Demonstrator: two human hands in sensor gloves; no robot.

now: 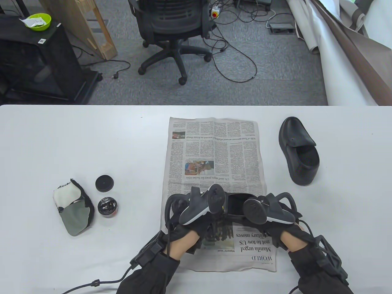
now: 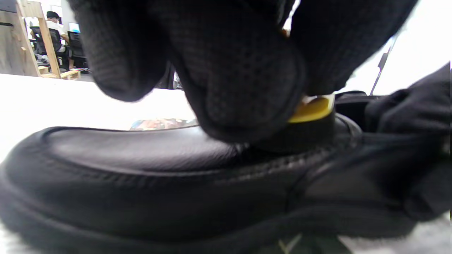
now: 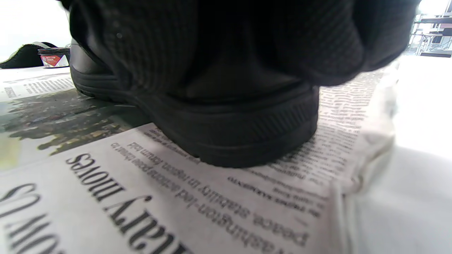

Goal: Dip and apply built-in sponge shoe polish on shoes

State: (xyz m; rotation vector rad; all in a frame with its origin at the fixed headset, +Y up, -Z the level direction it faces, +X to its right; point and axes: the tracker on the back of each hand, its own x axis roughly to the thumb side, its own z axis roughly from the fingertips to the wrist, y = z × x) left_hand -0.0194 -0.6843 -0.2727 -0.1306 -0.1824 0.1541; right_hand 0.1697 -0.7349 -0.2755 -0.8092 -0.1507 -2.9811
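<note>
**Q:** Where was the shoe, and what were your hands doing?

**A:** The shoe (image 2: 148, 176) sat on the newspaper (image 1: 214, 147) near my edge of the bench (image 1: 61, 137), toe to my left. My left hand (image 1: 190, 226) was curled round the polish sponge (image 2: 310, 116), a yellow-topped black pad, and pressed it on the upper, just behind the toe. My right hand (image 1: 275, 229) was wrapped over the heel end, fingers (image 3: 148, 53) curled against the back. From above, the trackers hid most of both grips.

**Q:** How did the shoe handle?

**A:** My judgement only: smooth black leather or imitation, fairly stiff in the upper, with a thick ribbed rubber sole. It looked light enough to slide on the paper under a push, so the heel seemed the right place to brace it. Fresh polish would make the upper slippery, so I'd keep the bracing hand off it.

**Q:** And the sponge?

**A:** Soft underneath, rigid on top, I'd guess. Best pinched by the rim, so the pad stays flat.

**Q:** What else lay about?

**A:** The second shoe (image 1: 298, 151) stood on the bare bench, well to the right of the paper. On the left, the open polish tin (image 1: 107, 206), its lid (image 1: 104, 183) just behind, and a rumpled cloth (image 1: 73, 208) beside them.

**Q:** Progress?

**A:** First shoe under way; the second looked untouched, though I couldn't tell for sure.
</note>
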